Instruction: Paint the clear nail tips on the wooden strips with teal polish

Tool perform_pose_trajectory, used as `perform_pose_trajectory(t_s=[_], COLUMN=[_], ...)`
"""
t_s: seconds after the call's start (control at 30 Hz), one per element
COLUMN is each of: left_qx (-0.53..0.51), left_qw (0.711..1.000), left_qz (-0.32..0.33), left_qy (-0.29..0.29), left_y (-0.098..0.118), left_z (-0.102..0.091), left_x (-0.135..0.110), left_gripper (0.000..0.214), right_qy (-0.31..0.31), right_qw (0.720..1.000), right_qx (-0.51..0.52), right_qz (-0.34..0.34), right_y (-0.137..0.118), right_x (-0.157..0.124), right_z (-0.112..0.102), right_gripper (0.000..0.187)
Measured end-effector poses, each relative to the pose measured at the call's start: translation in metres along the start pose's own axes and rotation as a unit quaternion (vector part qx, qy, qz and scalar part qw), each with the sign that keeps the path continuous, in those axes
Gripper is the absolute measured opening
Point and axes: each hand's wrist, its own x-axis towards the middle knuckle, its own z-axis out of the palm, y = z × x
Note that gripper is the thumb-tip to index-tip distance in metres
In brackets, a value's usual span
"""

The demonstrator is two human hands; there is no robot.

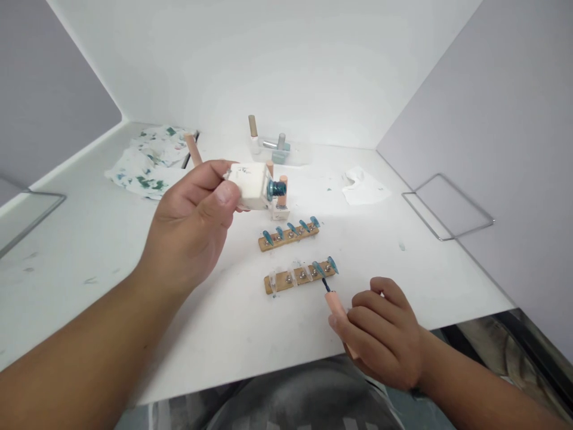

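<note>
My left hand (197, 221) grips a white square nail polish bottle (250, 186) tipped on its side, its neck smeared with teal and pointing right. Between the fingers of my right hand (380, 334) is a nail polish brush (336, 306) with a pink cap handle; its dark tip meets or nearly meets a teal false nail (319, 269). That nail sits on the nearer wooden strip (281, 282), which carries two teal nails at its right and several clear ones at its left. Behind it, a second wooden strip (289, 237) bears several teal nails.
More pink-capped bottles (282, 194) stand behind the strips. At the back is a clear tray (295, 154) with small bottles. Paint-stained tissues (147, 170) lie back left, a white tissue (363, 186) back right. Wire frames (447, 206) rest at both side walls.
</note>
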Motion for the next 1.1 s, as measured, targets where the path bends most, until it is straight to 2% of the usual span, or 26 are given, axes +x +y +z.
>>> perform_pose_trajectory(t_s=[0.23,0.37,0.57,0.83,1.1], left_qx=[-0.010,-0.020,-0.029,-0.034,-0.020], left_qw=[1.000,1.000,1.000,0.999,1.000], left_qz=[0.000,-0.002,0.005,0.005,0.002], left_qy=[0.001,-0.006,-0.006,-0.008,-0.003], left_y=[0.000,0.000,-0.001,-0.002,-0.001], left_z=[0.000,-0.001,0.000,-0.001,0.001], left_x=[0.000,0.001,0.001,0.001,0.000], left_gripper=[0.024,0.027,0.027,0.024,0.025], right_qy=[-0.009,-0.022,0.013,-0.019,0.024], right_qw=[1.000,1.000,1.000,1.000,1.000], right_qx=[-0.001,-0.008,0.003,-0.001,0.008], right_qz=[-0.004,-0.001,0.011,-0.010,0.001], right_y=[0.004,0.003,0.002,0.004,0.005], right_x=[0.013,0.008,-0.003,0.009,0.003], right_z=[0.003,0.001,-0.001,0.004,-0.003], right_gripper=[0.016,0.020,0.023,0.023,0.014])
